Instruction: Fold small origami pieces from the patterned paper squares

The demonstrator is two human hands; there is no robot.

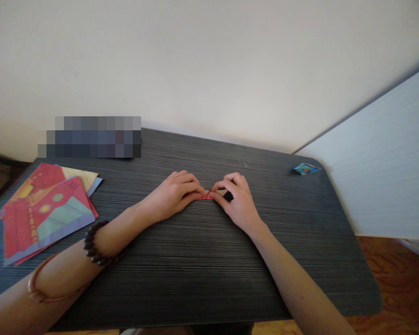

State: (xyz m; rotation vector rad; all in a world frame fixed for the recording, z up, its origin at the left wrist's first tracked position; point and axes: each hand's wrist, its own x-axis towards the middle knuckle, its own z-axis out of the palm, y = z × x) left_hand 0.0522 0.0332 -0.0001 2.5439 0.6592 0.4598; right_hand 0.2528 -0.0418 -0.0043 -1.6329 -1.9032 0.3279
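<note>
Two hands meet at the middle of the dark, ribbed tabletop (202,260), both pinching one small red paper (206,197). Left hand (172,195) lies palm down with its fingers (192,186) curled tight, their tips closed on the paper's left end. Right hand (238,200) has its fingers (226,184) bent in as well, thumb and forefinger closed on the right end. Between the fingertips the paper shows only as a thin, flat red strip against the tabletop; most of it is hidden, so its shape cannot be told. A beaded bracelet (96,246) and a thin bangle (42,291) sit on the left forearm. At far left lies a stack of patterned sheets (45,211) in red, teal and yellow. A small blue folded piece (306,168) rests near the far right corner. No writing can be read anywhere
</note>
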